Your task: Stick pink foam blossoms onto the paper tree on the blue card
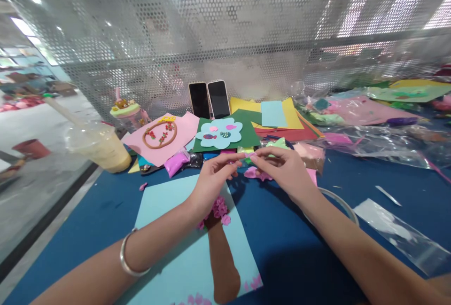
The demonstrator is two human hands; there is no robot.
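Observation:
Both hands meet above the table's middle, fingertips close together around a small bit of pink clay. My left hand pinches at its left side, and my right hand pinches at its right. Below my left forearm lies a light blue sheet with a brown clay trunk and pink clay blossoms at its top, partly hidden by my left hand. A larger lump of pink clay rests on the table just beyond the fingers.
Two phones lean against a perforated metal panel. A plastic cup stands at the left. Behind the hands are a cloud-shaped card, a pink sheet and clay packets. Plastic bags lie at right.

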